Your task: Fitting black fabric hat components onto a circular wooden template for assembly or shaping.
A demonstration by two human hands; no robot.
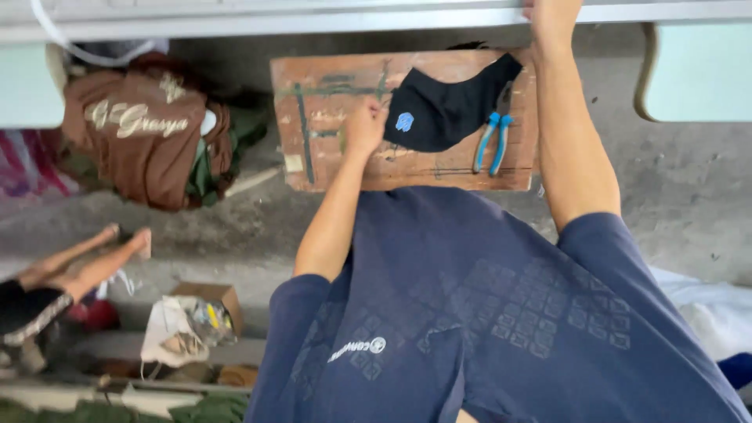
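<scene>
A worn wooden board (329, 168) lies on the concrete floor in front of me. My left hand (365, 125) rests on it as a closed fist, just left of a black cloth face mask (446, 106) with a small blue mark. I see nothing in the fist. Blue-handled pliers (493, 141) lie on the board to the right of the mask, partly under it. My right hand (552, 16) reaches past the board's far right corner to a pale ledge (313, 19). Its fingers are cut off by the top of the frame. My navy shirt fills the bottom.
A heap of brown and green clothing (141, 129) lies left of the board. Another person's bare feet (94, 262) stretch in from the left. A cardboard box (215, 298) and a plastic bag (184, 329) sit at the lower left. Pale green furniture (697, 70) stands at the upper right.
</scene>
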